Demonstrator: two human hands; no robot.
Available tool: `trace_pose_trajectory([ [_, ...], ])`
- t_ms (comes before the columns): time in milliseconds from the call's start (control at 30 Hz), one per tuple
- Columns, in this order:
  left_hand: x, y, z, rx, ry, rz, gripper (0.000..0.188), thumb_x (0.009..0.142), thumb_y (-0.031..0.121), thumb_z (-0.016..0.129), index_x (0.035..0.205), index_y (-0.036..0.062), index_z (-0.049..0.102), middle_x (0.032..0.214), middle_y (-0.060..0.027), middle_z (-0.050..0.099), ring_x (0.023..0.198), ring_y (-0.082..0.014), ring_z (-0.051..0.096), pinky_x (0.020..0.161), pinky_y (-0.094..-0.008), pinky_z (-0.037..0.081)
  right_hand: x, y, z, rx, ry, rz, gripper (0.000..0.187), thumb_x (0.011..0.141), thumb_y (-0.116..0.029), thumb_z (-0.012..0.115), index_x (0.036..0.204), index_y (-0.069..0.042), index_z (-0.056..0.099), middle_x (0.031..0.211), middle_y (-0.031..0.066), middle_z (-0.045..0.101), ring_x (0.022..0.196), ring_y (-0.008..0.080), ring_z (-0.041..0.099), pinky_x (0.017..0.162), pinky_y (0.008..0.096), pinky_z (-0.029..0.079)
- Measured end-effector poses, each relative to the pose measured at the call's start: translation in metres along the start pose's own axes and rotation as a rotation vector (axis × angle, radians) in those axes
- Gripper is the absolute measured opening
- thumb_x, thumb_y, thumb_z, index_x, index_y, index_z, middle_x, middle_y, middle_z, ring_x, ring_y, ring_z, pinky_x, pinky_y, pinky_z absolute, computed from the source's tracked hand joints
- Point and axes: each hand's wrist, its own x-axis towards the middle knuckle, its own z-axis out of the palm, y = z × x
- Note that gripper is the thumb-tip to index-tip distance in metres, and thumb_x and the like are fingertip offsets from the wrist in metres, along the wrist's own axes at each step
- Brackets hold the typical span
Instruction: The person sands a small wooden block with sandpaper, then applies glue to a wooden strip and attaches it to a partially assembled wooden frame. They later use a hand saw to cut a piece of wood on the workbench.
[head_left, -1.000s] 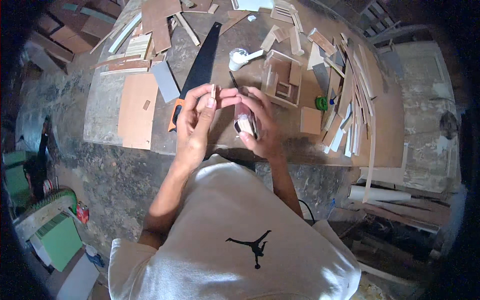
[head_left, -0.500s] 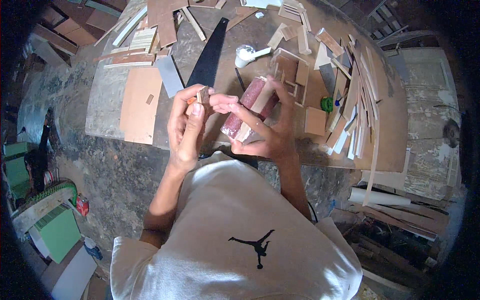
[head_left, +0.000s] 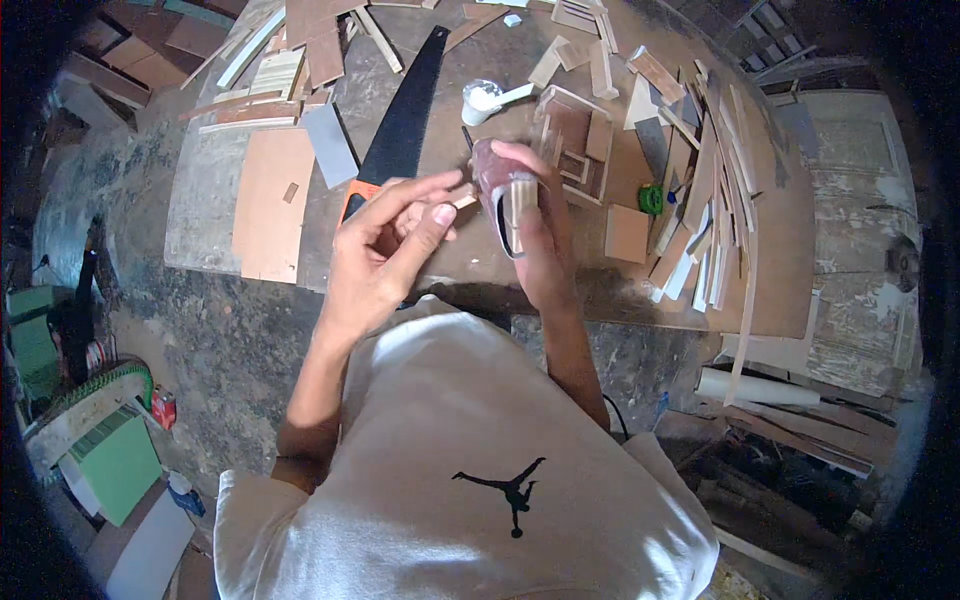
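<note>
My left hand pinches a small piece of wood between thumb and fingers. To its right, my right hand grips a sanding block, a wood block wrapped in dark red sandpaper, tilted so that one end faces me. Block and wood piece are close together; whether they touch I cannot tell. Behind my left hand lies a handsaw with a black blade and an orange handle partly covered by that hand. A small wooden frame-like assembly rests just beyond my right hand.
On the worktable stands a white cup of white paste with a flat stick in it. Wood strips are heaped at the right, beside a green tape roll. A grey plate and a tan board lie left.
My right hand has turned the sanding block from lying slantwise to end-on toward me. My left hand has lowered and tipped the wood piece to the right, toward the block.
</note>
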Motion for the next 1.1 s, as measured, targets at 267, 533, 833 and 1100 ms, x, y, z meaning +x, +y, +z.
trace_pose_trajectory([
  [267,0.005,-0.002,0.007,0.419,0.116,0.346,0.021,0.088,0.006,0.069,0.109,0.0014,0.072,0.110,-0.0128,0.067,0.091,-0.0188,0.068,0.077,-0.0290,0.054,0.006,0.011,0.010,0.131,0.037,0.089,0.036,0.102,-0.025,0.050,0.132,-0.006,0.049,0.125,0.0067,0.055,0.111,0.0124,0.050,0.096,0.0280,0.040],
  [533,0.005,-0.017,-0.006,0.589,0.241,0.586,0.020,0.080,0.000,0.073,0.100,0.0019,0.074,0.096,-0.0110,0.073,0.089,-0.0239,0.070,0.078,-0.0322,0.055,0.000,0.009,0.036,0.207,0.066,0.130,0.034,0.102,-0.024,0.050,0.128,-0.003,0.049,0.112,0.0052,0.054,0.097,0.0104,0.051,0.087,0.0255,0.043],
  [833,0.003,-0.015,-0.007,0.619,0.239,0.687,0.020,0.081,-0.007,0.071,0.101,-0.0022,0.070,0.098,-0.0141,0.072,0.088,-0.0229,0.070,0.079,-0.0316,0.055,0.004,-0.005,0.043,0.128,0.050,0.095,0.031,0.103,-0.022,0.049,0.127,-0.003,0.051,0.109,0.0057,0.055,0.094,0.0099,0.051,0.084,0.0259,0.043],
  [1100,0.002,-0.013,-0.003,0.610,0.287,0.705,0.022,0.079,-0.006,0.070,0.100,-0.0003,0.072,0.095,-0.0125,0.073,0.086,-0.0243,0.070,0.076,-0.0327,0.056,0.006,-0.016,0.044,0.030,0.056,0.137,0.032,0.101,-0.019,0.052,0.129,-0.004,0.049,0.097,0.0019,0.055,0.084,0.0072,0.049,0.073,0.0225,0.041],
])
